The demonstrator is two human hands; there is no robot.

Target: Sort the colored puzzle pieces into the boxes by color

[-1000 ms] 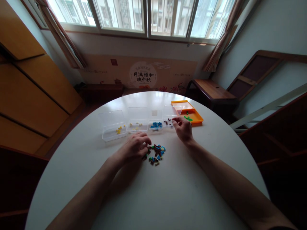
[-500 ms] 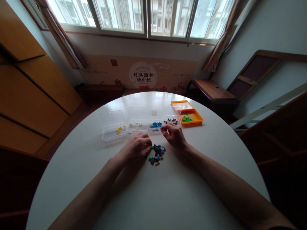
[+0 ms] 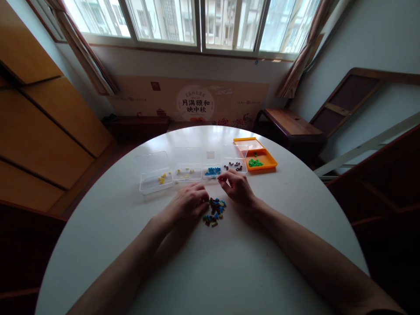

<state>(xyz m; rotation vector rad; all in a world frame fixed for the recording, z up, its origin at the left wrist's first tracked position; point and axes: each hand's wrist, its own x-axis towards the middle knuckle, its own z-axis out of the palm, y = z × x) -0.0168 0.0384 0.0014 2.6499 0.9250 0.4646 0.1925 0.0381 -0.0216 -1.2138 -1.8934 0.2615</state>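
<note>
Mixed bricks [image 3: 214, 211]: small heap of blue, dark red, green and yellowish pieces on the white round table [image 3: 229, 271], between the two hands. Left hand [image 3: 187, 204] rests at the heap's left edge, fingers curled down onto the nearest pieces; whether a brick is pinched under the fingertips cannot be told (too small, hidden by the knuckles). Right hand [image 3: 236, 187] sits just beyond the heap's far right side, fingers loosely bent, thumb and forefinger close together; no piece is visible between them, so its hold is likewise uncertain.

Row of open boxes behind the heap, left to right:
- clear box with yellow pieces [image 3: 154, 180]
- second clear box with a few yellow pieces [image 3: 188, 173]
- clear box with blue pieces [image 3: 212, 171]
- clear box with dark red pieces [image 3: 235, 166]
- orange tray with green pieces [image 3: 260, 159]

Progress, as judged: sorting by colour is partly done. Each box holds a handful, and a good number of bricks remain unsorted in the heap, mostly blue and dark red.
</note>
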